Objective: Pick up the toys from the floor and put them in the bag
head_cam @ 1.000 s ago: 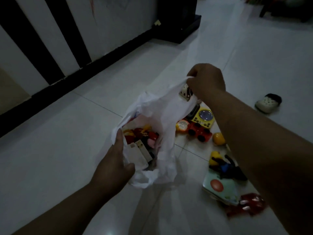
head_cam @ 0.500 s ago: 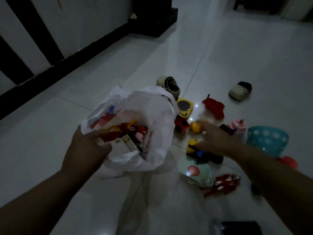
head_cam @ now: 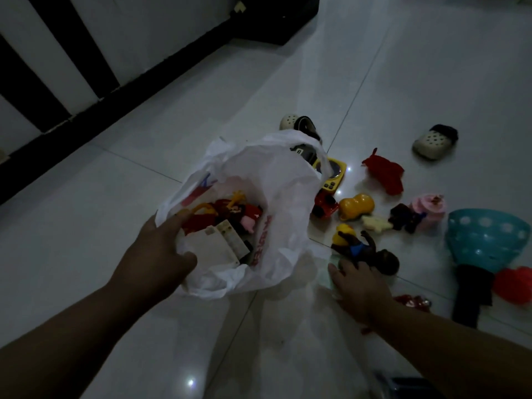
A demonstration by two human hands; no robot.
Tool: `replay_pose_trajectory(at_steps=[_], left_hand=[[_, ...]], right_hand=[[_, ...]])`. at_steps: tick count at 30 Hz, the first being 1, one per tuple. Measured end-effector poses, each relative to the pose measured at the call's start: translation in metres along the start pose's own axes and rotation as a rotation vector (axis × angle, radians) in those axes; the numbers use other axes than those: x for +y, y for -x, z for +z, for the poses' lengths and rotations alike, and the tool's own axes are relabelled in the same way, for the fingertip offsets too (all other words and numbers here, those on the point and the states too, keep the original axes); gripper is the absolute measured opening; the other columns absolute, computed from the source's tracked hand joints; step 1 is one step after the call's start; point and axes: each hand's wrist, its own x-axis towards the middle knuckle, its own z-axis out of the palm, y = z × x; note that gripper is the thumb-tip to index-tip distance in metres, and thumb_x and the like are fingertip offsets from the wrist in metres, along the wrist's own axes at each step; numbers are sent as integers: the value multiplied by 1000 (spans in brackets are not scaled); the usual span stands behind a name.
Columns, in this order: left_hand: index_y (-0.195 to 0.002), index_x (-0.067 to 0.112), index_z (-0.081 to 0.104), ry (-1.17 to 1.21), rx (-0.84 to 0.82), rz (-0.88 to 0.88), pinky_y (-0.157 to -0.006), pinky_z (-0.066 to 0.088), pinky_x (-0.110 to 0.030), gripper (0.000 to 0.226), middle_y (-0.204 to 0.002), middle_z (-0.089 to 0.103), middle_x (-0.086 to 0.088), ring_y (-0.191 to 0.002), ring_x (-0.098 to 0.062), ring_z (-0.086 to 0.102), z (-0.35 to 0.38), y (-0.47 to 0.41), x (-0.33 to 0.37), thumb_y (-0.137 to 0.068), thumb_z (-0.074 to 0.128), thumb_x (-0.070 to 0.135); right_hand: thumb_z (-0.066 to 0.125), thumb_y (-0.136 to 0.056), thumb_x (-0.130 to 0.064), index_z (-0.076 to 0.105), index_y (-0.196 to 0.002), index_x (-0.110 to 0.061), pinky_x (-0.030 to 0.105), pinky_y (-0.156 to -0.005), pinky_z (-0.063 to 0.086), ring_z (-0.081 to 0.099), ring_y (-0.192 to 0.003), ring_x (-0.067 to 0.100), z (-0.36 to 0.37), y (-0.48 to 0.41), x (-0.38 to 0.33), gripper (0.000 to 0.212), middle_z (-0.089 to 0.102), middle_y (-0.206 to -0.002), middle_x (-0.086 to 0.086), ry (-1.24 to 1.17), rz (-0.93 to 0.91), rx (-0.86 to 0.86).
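Two bare hands and forearms, one person; left hand (head_cam: 155,254) at the near-left rim of the white bag (head_cam: 282,180), broad back of hand, thumb and knuckles visible; left forearm bare, uncovered from wrist to the frame corner, below-left of the bag; right hand (head_cam: 359,286) just right of the bag's bottom, back of hand and short thumb visible, fingertips partly hidden; right forearm bare along its whole visible length, below-right of the bag, looks wider toward the frame edge; light dim, nails and fine detail too dark to tell.
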Motion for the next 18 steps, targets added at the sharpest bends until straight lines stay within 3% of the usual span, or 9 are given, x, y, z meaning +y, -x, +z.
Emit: replay_pose_trajectory(at_steps=[2,4,6,8,11,13,15,18], left_hand=[[-140,33,39,-4,1,5,-77,53,-32,72,-136,44,-7,-103,-22,55,1,1,-5,-74,67,19],[-141,33,36,-12,10,8,-74,54,-32,74,-137,44,-8,-101,-22,56,3,3,-8,-76,66,18],[-144,33,31,-2,25,-4,-76,53,-33,77,-139,42,-10,-105,-24,55,5,4,-7,-77,66,17],[-146,33,27,18,32,-12,-80,54,-35,79,-142,39,-10,-111,-26,54,6,5,-5,-79,67,16],[-147,33,22,49,26,-21,-82,56,-40,83,-144,37,-11,-112,-27,55,7,3,-5,-79,68,16],[-147,32,21,53,27,-18,-83,55,-38,84,-144,36,-11,-112,-28,54,7,3,-4,-79,68,16],[-148,30,22,51,30,-24,-84,52,-35,84,-144,36,-12,-113,-28,53,5,4,-3,-79,67,16],[-147,31,22,58,23,-8,-77,53,-31,84,-142,38,-11,-108,-25,55,2,6,-3,-79,67,17]], right_hand=[[47,-92,-35,40,-141,-18,49,-107,31,34,-133,34,-2,1,3,52,36,-149,13,-45,-21,138],[47,-90,-36,61,-120,-19,44,-95,44,50,-117,30,-14,2,9,37,57,-127,10,-192,17,242],[50,-92,-36,64,-102,-20,32,-76,48,60,-94,21,-41,7,19,23,65,-102,5,-428,93,259],[57,-91,-33,59,-89,-22,27,-62,42,58,-76,14,-75,16,33,11,61,-85,0,-584,104,198],[60,-90,-25,59,-94,-20,24,-59,48,61,-75,11,-132,39,52,6,63,-84,-3,-944,109,104],[59,-90,-21,62,-97,-15,36,-65,57,68,-79,20,-165,56,53,9,71,-87,4,-1240,101,40],[60,-84,-25,63,-105,-10,49,-81,56,70,-89,31,-188,67,42,26,73,-96,13,-1511,15,-41],[59,-86,-29,61,-104,-9,43,-75,59,72,-83,28,-199,64,-4,27,75,-94,13,-1755,26,-184]])
